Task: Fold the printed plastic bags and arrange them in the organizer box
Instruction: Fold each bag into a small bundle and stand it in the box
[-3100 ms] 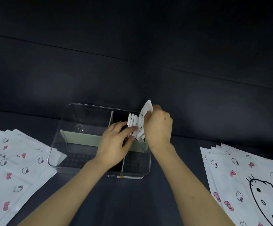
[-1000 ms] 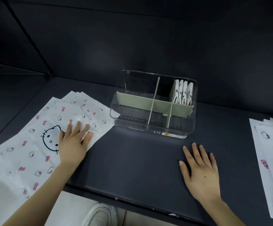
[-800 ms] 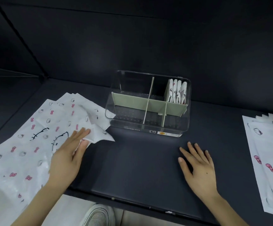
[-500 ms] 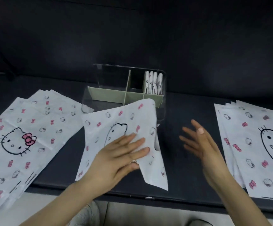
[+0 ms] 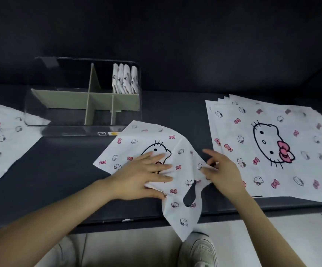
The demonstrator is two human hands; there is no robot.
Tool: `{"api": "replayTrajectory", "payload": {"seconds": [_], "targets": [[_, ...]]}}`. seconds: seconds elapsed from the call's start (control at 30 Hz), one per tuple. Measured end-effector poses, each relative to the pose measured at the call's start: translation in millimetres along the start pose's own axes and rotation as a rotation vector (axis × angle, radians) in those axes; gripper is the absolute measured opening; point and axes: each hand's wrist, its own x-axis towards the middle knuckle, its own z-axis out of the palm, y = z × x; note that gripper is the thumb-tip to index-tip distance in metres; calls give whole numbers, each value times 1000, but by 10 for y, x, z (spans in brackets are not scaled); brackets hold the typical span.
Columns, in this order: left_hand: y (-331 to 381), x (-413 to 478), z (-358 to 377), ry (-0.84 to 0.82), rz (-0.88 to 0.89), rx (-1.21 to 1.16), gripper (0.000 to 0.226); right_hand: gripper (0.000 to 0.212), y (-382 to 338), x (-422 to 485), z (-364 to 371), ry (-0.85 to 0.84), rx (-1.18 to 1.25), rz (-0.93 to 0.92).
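Observation:
A white printed plastic bag (image 5: 146, 135) lies crumpled on the dark table in front of the clear organizer box (image 5: 40, 130), one handle end hanging over the front edge. My left hand (image 5: 142, 176) presses flat on its middle with fingers spread. My right hand (image 5: 221, 172) is at the bag's right edge, its loosely bent fingertips touching the plastic. Several folded bags (image 5: 125, 78) stand upright in the box's back right compartment; the other compartments, split by green dividers, hold nothing.
A stack of flat printed bags (image 5: 271, 143) lies at the right, another stack (image 5: 0, 139) at the left, partly under the box's corner. The table's front edge (image 5: 98, 221) runs below my wrists; a white shoe (image 5: 198, 249) shows on the floor.
My left hand took a bag off the left stack and dragged it to the table's middle. My right hand lifted off the table and came to the bag's right edge.

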Motion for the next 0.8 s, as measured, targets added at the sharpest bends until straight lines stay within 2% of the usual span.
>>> {"api": "replayTrajectory", "payload": {"seconds": [0.07,0.13,0.23,0.3,0.37,0.43,0.5,0.53,0.6,0.7,0.8], "targets": [[14,-82,4,56,-75,4,54,35,60,-15,12,71,33,-40],[67,-171,8,126,-130,6,51,35,97,-45,-14,125,87,-52],[190,-293,50,188,-194,-89,47,35,128,-129,-133,138,258,31],[265,-322,92,160,-204,-180,48,33,144,-204,-284,108,441,150],[325,-302,131,89,-172,-171,53,26,137,-290,-475,53,658,244],[363,-251,147,1,-133,-154,57,27,135,-385,-644,-26,842,247],[384,-180,131,-57,-120,-199,56,24,124,-477,-755,-153,962,170],[381,-143,125,-73,-111,-229,55,27,111,-511,-784,-218,962,133],[361,-74,106,-91,-88,-274,53,33,99,-527,-782,-284,790,87],[358,34,32,-148,-95,-375,57,23,52,-426,-670,-154,383,26],[395,87,-26,-212,-158,-519,62,14,-24,-275,-563,-15,235,-37]]}}
